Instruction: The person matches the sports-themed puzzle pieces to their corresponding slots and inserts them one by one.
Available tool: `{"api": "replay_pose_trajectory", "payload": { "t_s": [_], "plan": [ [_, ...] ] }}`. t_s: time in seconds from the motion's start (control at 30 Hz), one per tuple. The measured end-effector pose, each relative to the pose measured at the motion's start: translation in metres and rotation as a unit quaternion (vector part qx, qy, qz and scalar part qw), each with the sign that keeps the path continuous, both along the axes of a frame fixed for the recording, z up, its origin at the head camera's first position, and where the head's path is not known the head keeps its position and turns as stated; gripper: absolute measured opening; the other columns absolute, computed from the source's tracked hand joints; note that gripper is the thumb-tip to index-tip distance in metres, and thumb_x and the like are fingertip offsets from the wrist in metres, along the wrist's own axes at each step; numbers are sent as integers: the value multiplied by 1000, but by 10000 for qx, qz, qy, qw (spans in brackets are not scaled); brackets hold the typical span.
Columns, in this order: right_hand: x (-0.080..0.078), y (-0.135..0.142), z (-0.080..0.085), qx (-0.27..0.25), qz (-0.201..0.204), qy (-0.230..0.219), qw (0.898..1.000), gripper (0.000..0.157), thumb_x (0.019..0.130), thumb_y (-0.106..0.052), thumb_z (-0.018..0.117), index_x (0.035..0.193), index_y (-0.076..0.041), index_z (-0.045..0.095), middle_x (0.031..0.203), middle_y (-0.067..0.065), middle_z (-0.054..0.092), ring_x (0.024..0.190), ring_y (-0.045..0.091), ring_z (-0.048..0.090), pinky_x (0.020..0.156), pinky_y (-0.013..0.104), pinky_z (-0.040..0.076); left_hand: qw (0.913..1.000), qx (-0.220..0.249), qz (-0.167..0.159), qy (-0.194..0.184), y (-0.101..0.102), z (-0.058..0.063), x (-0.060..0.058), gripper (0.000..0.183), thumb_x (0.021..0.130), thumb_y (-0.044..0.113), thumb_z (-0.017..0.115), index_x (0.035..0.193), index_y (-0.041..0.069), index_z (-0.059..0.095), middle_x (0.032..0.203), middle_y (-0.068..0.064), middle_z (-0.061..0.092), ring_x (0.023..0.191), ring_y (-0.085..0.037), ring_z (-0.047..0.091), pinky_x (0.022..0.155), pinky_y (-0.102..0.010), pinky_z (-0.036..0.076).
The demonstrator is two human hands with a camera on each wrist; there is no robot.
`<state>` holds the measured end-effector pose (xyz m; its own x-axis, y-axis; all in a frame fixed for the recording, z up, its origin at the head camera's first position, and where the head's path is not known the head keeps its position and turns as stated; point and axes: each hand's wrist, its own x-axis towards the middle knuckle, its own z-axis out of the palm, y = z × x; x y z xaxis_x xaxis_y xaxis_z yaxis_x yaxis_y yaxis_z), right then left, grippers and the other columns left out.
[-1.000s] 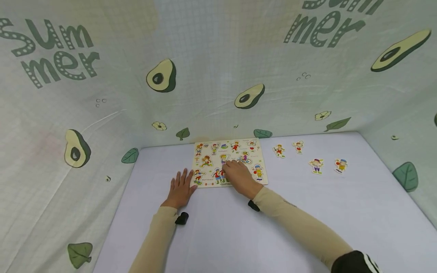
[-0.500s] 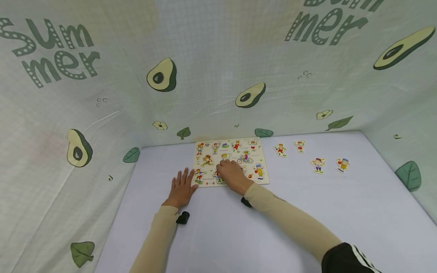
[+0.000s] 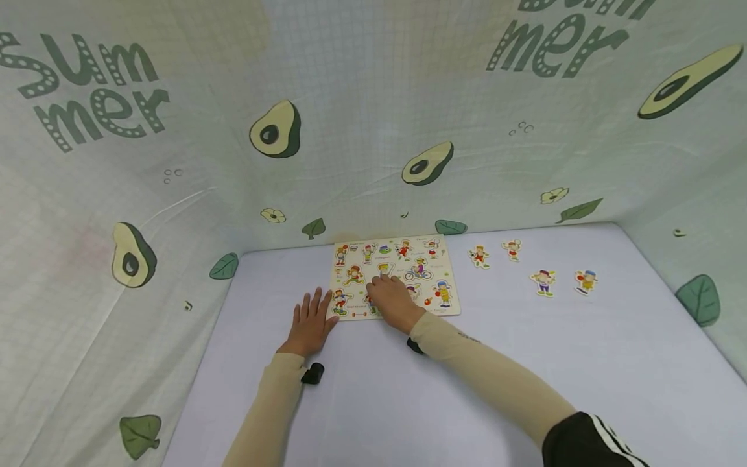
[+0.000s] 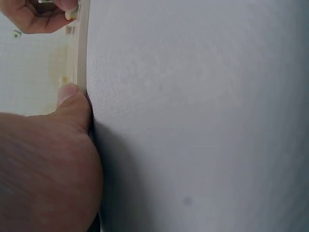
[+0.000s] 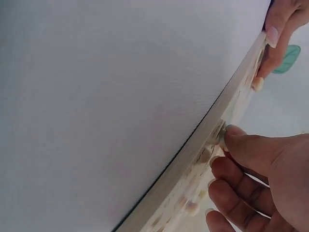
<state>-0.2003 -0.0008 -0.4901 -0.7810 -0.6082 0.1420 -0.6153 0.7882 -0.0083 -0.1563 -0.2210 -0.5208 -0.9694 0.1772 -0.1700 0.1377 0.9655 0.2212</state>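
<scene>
- Compared with a second ago, the right hand (image 3: 395,300) has shifted slightly left over the lower part of the wooden puzzle board (image 3: 448,267), covering more of the red-and-blue figure piece (image 3: 370,303) and uncovering a figure (image 3: 413,291) to its right.
- The left hand (image 3: 309,324) and the four loose figure pieces (image 3: 544,283) right of the board look unchanged.
- The board lies flat on the white worktop (image 3: 350,402), near the back wall cloth (image 3: 350,194); it is pale, thin and rectangular, printed with small words and colourful sporting figures, and pale knobs (image 5: 192,209) stand up from it.
- The right fingers are curled, pinching the red-and-blue figure piece at the board.
- The left fingers are spread flat, the thumb touching the board's near left corner.
</scene>
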Motion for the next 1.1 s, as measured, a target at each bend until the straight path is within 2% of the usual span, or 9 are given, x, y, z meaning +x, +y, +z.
{"api": "replay_pose_trajectory", "payload": {
  "t_s": [0.2, 0.33, 0.43, 0.67, 0.9, 1.1],
  "plan": [
    [1, 9, -1, 4, -114, 60, 9999, 18, 88, -20, 65, 103, -11, 64, 98, 3, 59, 92, 20, 55, 76, 34, 46, 9999, -12, 9, -111, 2, -2, -1, 65, 99, 42, 35, 151, 14, 7, 155, -14, -2, 139, -38, -6, 108, -56, 0],
    [3, 25, 3, -205, -256, 95, 9994, 19, 87, -23, 67, 102, -12, 63, 99, 2, 58, 92, 20, 54, 77, 35, 45, 9999, -24, 2, -140, 3, -4, -2, 65, 100, 43, 34, 151, 15, 6, 155, -14, -3, 139, -37, -7, 108, -56, 0],
    [5, 40, 8, -361, -371, 167, 9985, 21, 85, -22, 69, 102, -12, 64, 99, 1, 58, 93, 20, 54, 80, 35, 45, 9999, -46, -20, -108, 4, -3, -2, 65, 100, 42, 34, 150, 14, 7, 154, -14, -2, 139, -38, -6, 108, -56, 1],
    [9, 78, 13, -850, -473, 405, 9944, 20, 81, -17, 73, 98, -11, 65, 95, 2, 57, 89, 20, 52, 73, 32, 42, 9999, 77, -27, -59, -4, -3, -1, 65, 99, 40, 37, 150, 12, 8, 154, -16, -1, 138, -40, -5, 107, -58, 0],
    [13, 121, 14, -972, -904, 371, 9905, 22, 79, -13, 75, 98, -9, 66, 93, 2, 58, 85, 20, 51, 72, 35, 44, 9999, 119, -101, -16, -9, -15, -5, 65, 99, 45, 31, 150, 14, 5, 154, -14, -6, 138, -39, -10, 107, -57, -4],
    [13, 161, 12, -1001, -1330, 367, 9854, 23, 78, -11, 75, 99, -8, 67, 94, 5, 60, 87, 24, 55, 75, 39, 46, 9997, 196, -141, 91, -6, -17, -5, 66, 99, 48, 30, 150, 13, 6, 154, -15, -4, 138, -39, -8, 107, -57, -4]
  ]
}}
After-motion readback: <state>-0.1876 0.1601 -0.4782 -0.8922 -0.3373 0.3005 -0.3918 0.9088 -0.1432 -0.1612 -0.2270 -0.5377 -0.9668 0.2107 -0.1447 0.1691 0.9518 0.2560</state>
